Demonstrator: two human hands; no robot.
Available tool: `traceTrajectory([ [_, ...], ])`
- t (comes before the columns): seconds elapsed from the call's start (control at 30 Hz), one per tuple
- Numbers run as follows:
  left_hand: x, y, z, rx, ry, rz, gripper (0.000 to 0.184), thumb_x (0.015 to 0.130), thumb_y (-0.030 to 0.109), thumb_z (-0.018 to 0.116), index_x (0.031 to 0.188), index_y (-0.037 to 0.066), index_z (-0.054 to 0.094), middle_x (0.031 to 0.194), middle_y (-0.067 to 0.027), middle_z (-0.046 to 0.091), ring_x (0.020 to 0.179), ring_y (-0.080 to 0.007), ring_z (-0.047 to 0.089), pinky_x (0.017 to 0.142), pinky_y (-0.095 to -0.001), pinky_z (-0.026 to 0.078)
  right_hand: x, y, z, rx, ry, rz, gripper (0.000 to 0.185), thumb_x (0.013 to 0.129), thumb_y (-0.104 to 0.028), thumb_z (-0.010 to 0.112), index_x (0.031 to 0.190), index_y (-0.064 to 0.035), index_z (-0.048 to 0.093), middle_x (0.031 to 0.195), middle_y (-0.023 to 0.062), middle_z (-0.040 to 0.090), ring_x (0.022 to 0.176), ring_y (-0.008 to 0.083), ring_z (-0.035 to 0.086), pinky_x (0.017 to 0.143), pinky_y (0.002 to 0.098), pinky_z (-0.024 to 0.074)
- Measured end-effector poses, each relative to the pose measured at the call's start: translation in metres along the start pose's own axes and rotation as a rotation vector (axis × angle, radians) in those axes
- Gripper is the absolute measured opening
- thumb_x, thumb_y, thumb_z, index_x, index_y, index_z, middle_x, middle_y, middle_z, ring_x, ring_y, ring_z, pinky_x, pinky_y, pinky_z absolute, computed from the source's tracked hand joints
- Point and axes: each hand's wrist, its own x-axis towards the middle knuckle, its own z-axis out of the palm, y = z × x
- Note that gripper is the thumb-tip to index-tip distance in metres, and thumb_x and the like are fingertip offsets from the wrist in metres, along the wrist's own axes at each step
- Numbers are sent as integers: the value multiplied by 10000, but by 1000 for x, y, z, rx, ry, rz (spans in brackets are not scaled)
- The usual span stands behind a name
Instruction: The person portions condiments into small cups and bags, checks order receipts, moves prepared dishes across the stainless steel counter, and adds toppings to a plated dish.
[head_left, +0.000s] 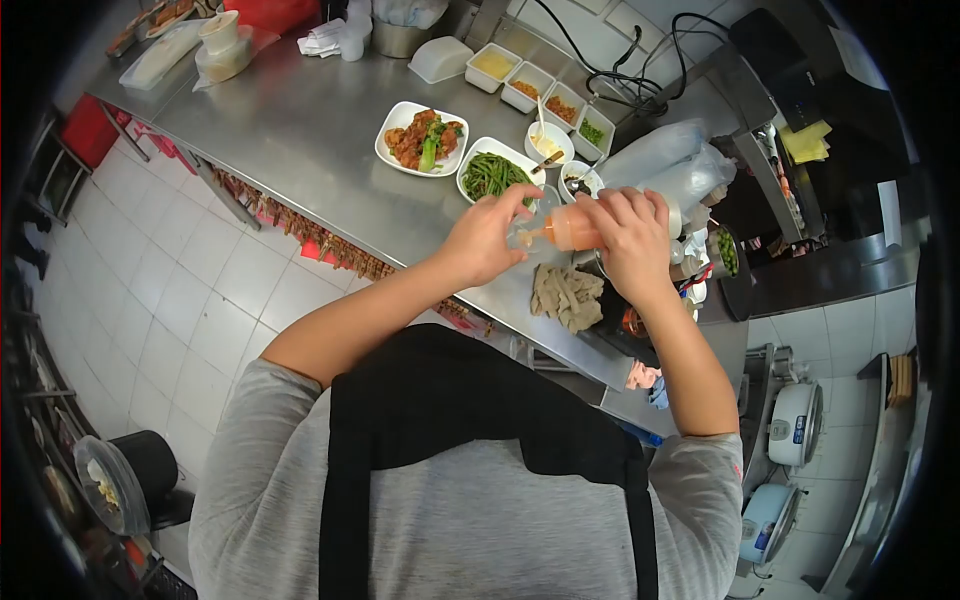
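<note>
One squeeze bottle (575, 228) with orange-tinted contents lies tipped nearly on its side, just right of the middle of the frame. The right hand (630, 235) is closed around its body, and the nozzle (537, 234) points left. There the left hand (485, 238) is curled narrowly and appears to hold a small clear cup (521, 238) between thumb and fingers; its rim is too blurred to trace.

Pressing the bottle too hard could send out a spurt and overfill the cup. If the nozzle strayed past the rim, drips could land on the counter (300, 130) or the crumpled cloth (567, 297) below the bottle. A light, thin-walled cup could also buckle or tilt if pinched.

Just above the hands sits a white plate (489, 143) of green beans (488, 178), partly covered by the left fingers; a knuckle lifted carelessly could catch it. Close above the bottle is a bowl of dark food (579, 184), and further up a white bowl (567, 157) with a spoon (541, 117) whose upright handle could be knocked. Fried meat (412, 142) with greens is left of the beans. Small topping tubs (484, 82) line the top of the frame, near loose cables (601, 76). Plastic bags (655, 155) crowd the upper right, leaving the right hand little room that way.
</note>
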Motion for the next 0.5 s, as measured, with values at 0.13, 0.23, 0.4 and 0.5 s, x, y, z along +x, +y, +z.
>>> traceTrajectory([
  [0.13, -5, -10, 3, 2, 12, -12, 727, 599, 8, 761, 1229, 154, 426, 1013, -86, 604, 896, -250, 568, 814, -357, 482, 4, -3, 5, 2, -31, -35, 438, 688, -39, 568, 1108, -162, 590, 944, 18, 542, 979, 226, 514, 948, 460, 329],
  [0.23, -7, -13, 4, -4, 9, -29, 722, 601, 7, 758, 1225, 158, 428, 1018, -87, 605, 893, -251, 569, 808, -360, 483, 4, -4, 6, -4, -51, -38, 426, 690, -43, 566, 1098, -163, 597, 923, 17, 539, 967, 227, 516, 949, 453, 328],
  [0.4, -10, -19, 7, -18, 17, -13, 717, 602, 6, 758, 1220, 158, 427, 1015, -97, 602, 895, -257, 578, 802, -368, 485, 6, -2, 5, -23, -57, -47, 412, 690, -46, 566, 1082, -166, 606, 916, 15, 542, 960, 224, 518, 944, 444, 330],
  [0.5, -10, -20, 8, -24, 18, -5, 713, 602, 6, 759, 1215, 157, 428, 1012, -102, 601, 902, -260, 583, 803, -371, 487, 6, -2, 6, -20, -68, -40, 403, 690, -48, 566, 1073, -165, 609, 910, 11, 545, 952, 221, 520, 940, 444, 332],
])
